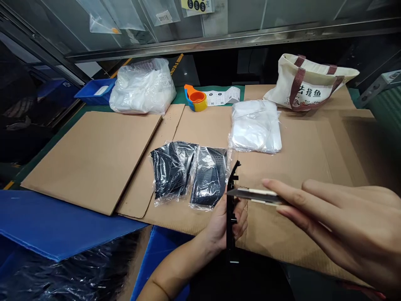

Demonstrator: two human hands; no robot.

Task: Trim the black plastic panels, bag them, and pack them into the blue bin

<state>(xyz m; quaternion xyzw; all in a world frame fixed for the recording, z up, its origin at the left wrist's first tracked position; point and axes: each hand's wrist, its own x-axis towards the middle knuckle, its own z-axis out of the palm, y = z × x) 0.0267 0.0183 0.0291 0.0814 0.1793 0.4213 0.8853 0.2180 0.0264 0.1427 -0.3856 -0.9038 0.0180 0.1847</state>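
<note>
My left hand [219,223] grips a thin black plastic part [230,213], which is seen edge-on with small tabs along its right side. At the right, my right hand [332,213] pinches a slim pointed blade tool [260,195] between thumb and fingers. The tool's tip lies over the upper half of the black part; whether it touches cannot be told. Behind and left of my left hand, black parts in clear bags [175,169] lie beside another bagged black part [209,177] on the cardboard [194,129].
A stack of clear bags [256,127] lies behind the hands. Farther back are a large plastic bundle [143,88], a blue tray [90,95], a colourful tape holder [196,99] and a cloth bag [308,85]. Cardboard sheets [94,154] lie left, above a blue bin [62,221].
</note>
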